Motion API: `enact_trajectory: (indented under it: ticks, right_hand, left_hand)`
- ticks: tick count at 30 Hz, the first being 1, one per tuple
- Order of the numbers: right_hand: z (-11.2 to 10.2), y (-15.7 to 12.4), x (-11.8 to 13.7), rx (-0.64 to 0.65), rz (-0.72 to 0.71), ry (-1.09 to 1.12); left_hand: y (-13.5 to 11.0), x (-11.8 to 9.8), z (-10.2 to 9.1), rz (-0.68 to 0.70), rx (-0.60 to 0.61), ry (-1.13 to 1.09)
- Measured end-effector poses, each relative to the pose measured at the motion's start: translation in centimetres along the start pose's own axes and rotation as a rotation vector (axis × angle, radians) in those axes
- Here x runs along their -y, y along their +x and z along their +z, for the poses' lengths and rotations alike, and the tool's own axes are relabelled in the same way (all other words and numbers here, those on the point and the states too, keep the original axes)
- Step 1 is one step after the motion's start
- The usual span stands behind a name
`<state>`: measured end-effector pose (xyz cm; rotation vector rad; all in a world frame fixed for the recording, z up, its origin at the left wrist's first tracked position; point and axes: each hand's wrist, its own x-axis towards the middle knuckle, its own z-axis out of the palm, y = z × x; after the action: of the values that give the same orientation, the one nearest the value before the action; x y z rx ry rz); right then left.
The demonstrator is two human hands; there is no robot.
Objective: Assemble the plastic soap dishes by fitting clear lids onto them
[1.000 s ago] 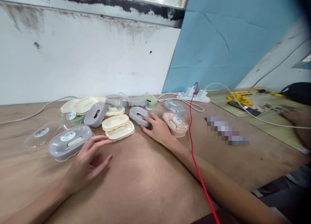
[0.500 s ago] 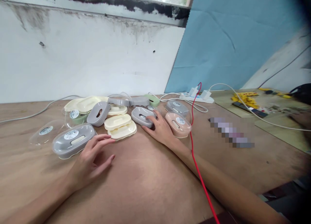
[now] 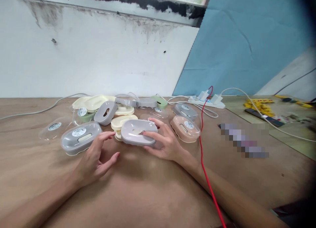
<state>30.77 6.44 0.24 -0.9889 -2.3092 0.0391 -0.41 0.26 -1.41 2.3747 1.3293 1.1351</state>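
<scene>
My right hand point(image 3: 166, 143) grips a grey oval soap-dish tray point(image 3: 138, 132) by its right end and holds it just above the wooden table point(image 3: 148, 188). My left hand point(image 3: 97, 158) lies open on the table a little left of the tray, fingers spread and curled, holding nothing. Right by its fingertips sits a grey soap box with a clear lid and round sticker point(image 3: 80, 137). Behind the held tray lie cream trays point(image 3: 122, 121) and another grey tray tilted on edge point(image 3: 106, 112).
A pink lidded box point(image 3: 185, 128) and a grey one point(image 3: 185, 111) sit to the right. A clear lid point(image 3: 54, 127) lies at left. A red cable point(image 3: 206, 175) runs along my right arm. A power strip point(image 3: 207, 101) and yellow items point(image 3: 256, 104) lie further right.
My right hand has picked up the grey tray from the pile and drawn it toward me and leftward. My left hand has lifted its fingers slightly. The camera has shifted left.
</scene>
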Motion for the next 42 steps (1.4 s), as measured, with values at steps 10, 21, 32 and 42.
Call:
enact_trajectory:
  ticks: [10,21,32,42]
  right_hand:
    - [0.4,0.6,-2.6,-0.160,0.218,-0.173]
    - [1.3,0.6,-4.4,-0.113,0.327,-0.241]
    - [2.1,0.7,-4.2,-0.033,0.320,-0.266]
    - [2.5,0.4,-4.4,-0.039,0.314,-0.290]
  left_hand:
    - [2.3,2.5,-5.4,0.153,-0.306,0.496]
    - [2.7,12.0,-12.3,-0.691,-0.068,0.535]
    - [8.5,10.2,-9.9,-0.515,-0.040,0.563]
    - [17.8,13.0,-7.2,-0.441,0.308,0.567]
